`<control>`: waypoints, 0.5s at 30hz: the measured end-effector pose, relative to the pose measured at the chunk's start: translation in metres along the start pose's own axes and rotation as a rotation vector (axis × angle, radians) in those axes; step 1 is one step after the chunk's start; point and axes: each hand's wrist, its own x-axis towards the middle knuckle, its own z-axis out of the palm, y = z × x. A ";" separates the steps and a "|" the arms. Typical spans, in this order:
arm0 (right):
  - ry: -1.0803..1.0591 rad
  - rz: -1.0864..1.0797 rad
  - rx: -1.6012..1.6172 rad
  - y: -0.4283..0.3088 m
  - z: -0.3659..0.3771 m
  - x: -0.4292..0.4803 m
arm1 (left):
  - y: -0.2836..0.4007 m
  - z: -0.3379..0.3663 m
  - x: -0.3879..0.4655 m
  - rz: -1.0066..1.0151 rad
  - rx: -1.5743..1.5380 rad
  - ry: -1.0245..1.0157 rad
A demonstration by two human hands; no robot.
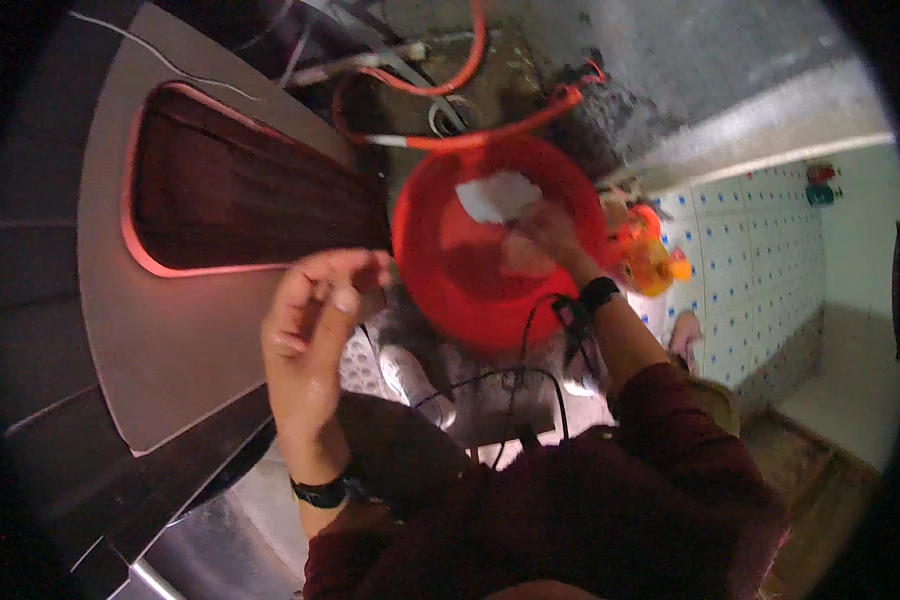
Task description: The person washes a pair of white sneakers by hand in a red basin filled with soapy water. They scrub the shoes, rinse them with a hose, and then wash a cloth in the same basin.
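A large round red tub [450, 315] stands on the floor before me. My right hand [544, 232], a black band at its wrist, is over the tub at the edge of a white piece, perhaps cloth [499, 196]. Blur hides whether the fingers grip it. Below the hand lies a paler patch in the tub that I cannot identify. My left hand [319, 300] is raised left of the tub, fingers curled, with nothing plain to see in it; it also wears a black band.
An orange hose [487, 139] loops along the tub's far rim. A grey panel with a dark rounded opening [187, 322] is at left. Bottles, one with yellow liquid [649, 268], stand right of the tub. Black cables [521, 371] hang near my shoes [416, 382].
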 end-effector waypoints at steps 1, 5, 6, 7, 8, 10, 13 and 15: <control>-0.194 -0.135 0.089 -0.014 0.015 -0.039 | -0.001 -0.001 -0.003 0.000 0.005 0.001; -0.484 -0.086 -0.100 -0.065 0.052 -0.152 | -0.005 -0.005 -0.014 0.033 0.053 -0.024; -0.500 -0.066 -0.144 -0.072 0.058 -0.162 | -0.007 -0.006 -0.018 0.010 0.012 0.002; -0.517 -0.046 -0.187 -0.078 0.063 -0.171 | -0.009 -0.008 -0.021 0.025 0.023 -0.021; -0.484 -0.024 -0.199 -0.082 0.067 -0.173 | -0.011 -0.009 -0.025 0.007 0.034 -0.015; -0.406 -0.076 -0.163 -0.089 0.072 -0.174 | -0.017 -0.012 -0.028 -0.015 0.063 -0.027; -0.304 -0.178 -0.110 -0.095 0.075 -0.177 | -0.029 -0.014 -0.026 -0.065 0.075 -0.086; -0.262 -0.150 -0.103 -0.102 0.072 -0.185 | -0.039 -0.014 -0.019 -0.115 0.072 -0.112</control>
